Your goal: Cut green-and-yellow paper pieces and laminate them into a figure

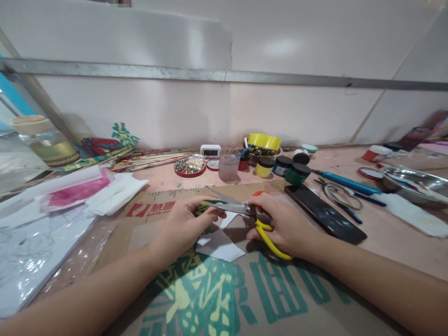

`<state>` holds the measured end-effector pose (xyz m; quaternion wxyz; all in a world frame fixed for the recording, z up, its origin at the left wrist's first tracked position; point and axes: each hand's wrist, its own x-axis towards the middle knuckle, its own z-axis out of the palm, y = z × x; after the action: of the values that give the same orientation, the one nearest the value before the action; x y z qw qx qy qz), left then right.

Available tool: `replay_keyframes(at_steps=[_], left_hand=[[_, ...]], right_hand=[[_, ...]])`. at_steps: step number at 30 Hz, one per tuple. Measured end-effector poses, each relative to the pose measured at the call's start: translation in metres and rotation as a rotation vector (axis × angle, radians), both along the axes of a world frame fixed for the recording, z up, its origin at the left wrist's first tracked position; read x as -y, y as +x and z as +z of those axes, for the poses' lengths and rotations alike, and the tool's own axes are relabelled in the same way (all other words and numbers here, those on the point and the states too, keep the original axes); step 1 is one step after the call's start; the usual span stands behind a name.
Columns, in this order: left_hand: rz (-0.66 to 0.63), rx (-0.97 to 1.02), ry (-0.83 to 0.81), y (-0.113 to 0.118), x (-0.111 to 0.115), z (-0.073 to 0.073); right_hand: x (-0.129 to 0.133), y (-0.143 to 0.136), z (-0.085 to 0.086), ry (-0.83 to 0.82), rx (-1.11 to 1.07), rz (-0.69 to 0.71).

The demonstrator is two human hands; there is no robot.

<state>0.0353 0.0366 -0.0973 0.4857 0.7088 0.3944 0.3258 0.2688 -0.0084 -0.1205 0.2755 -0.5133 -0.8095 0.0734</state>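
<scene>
2 slim, bare forearms (105,284) taper into a bare left hand (185,217) and an equally bare right hand (282,224)

Yellow-handled scissors (248,209), blades parted; green-patterned piece (203,205) alongside; white paper (221,248) below.

The scissors (241,209) in the right hand (280,219) had silvery blades and handles of bright yellow and orange-red. The piece (206,204) at the left hand (185,214) showed green and yellow, while the paper (222,245) between the hands was plain white. Beneath both, brown cardboard (129,240) bore a red logo beside the left hand and large green characters below the right. Below the left hand, a sheet (199,298) carried jagged yellow shapes and blotches on green. Right of the right hand lay a black phone (325,214); beyond it, a yellow tape roll (265,140) and a black-lidded green jar (297,175) stood on the pale pink table (336,164).
</scene>
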Motion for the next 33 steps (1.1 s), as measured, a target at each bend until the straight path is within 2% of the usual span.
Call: replay_keyframes(at_steps=[7, 14, 22, 33], left_hand=[[-0.009, -0.001, -0.019, 0.0002, 0.0005, -0.0002], [-0.039, -0.040, 0.049, 0.0012, 0.0002, -0.0006], [-0.051, -0.017, -0.004, 0.0017, 0.0010, -0.0039], [-0.058, -0.031, -0.026, 0.0028, 0.0024, -0.0014]], right_hand=[[0.0000, -0.0005, 0.0007, -0.009, -0.001, 0.006], [-0.0002, -0.0003, 0.0004, 0.000, -0.024, 0.039], [-0.0003, 0.0003, -0.0008, -0.001, 0.001, 0.013], [-0.0004, 0.0022, -0.0037, 0.012, 0.035, -0.009]])
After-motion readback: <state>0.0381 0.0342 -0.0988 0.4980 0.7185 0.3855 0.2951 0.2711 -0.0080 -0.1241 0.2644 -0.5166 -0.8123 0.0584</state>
